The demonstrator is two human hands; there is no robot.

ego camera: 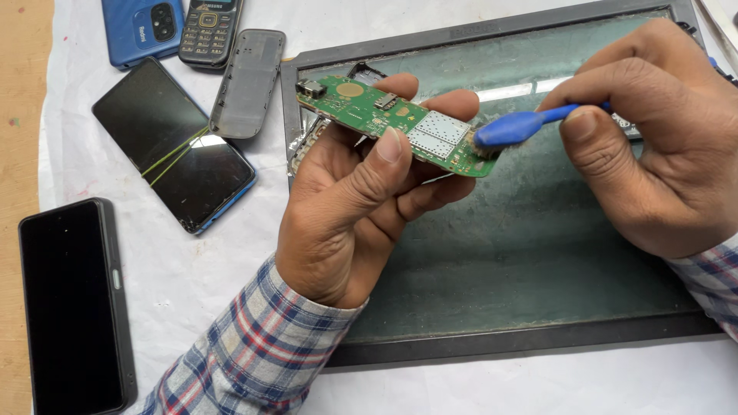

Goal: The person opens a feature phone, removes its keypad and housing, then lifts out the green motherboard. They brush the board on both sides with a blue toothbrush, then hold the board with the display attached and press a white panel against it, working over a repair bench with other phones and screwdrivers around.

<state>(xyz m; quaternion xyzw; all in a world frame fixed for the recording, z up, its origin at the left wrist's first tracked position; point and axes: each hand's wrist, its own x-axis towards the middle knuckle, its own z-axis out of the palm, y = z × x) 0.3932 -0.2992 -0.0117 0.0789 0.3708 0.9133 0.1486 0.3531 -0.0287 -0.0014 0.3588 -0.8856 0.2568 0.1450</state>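
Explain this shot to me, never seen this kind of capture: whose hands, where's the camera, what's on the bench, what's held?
There is one picture, from a camera worn on a person's head, looking down at their own bare hands. The left hand holds a green circuit board. The right hand holds a blue brush, its head touching the board's end. Beneath lies a dark framed glass panel on a white cloth. To the left lie a cracked smartphone, a black phone, a blue phone, a keypad phone and a grey back cover.

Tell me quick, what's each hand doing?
Left hand: fingers closed around a green circuit board.
Right hand: fingers closed on a blue brush.
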